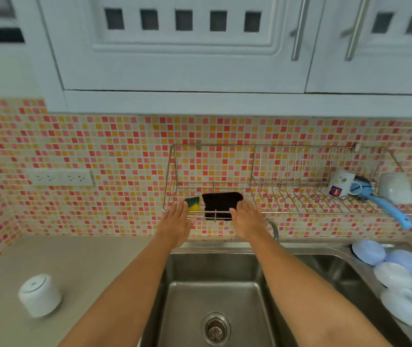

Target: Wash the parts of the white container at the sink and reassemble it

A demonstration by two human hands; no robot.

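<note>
Over the sink [225,249], your two hands reach out flat toward the wall rack [297,209] at 12 o'clock. Your left hand [177,216] lies palm down, fingers straight and close together, empty, its tips just at the sponge [192,204]. Your right hand [247,216] is the same, flat and holding nothing, fingers together, beside the black cloth [221,204] draped over the rack's front rail. My guess is you hold them there to pick a scrubber before you fetch anything to wash.

The container [40,295] stands upright on the counter [74,259] at 8 o'clock, well apart from both hands and apparently assembled (no part has come off yet, so the washing is not begun).

The tap [273,227] peeks out just right of your right wrist, at 1 o'clock of the basin; mind it when you pull back. At 3 o'clock a heap of bowls [397,274] crowds the second basin, so rinsing room is on the near side only. Farther along the rack lie a mug [341,182] on its side and a blue-handled brush [387,209], clear of your reach.
</note>
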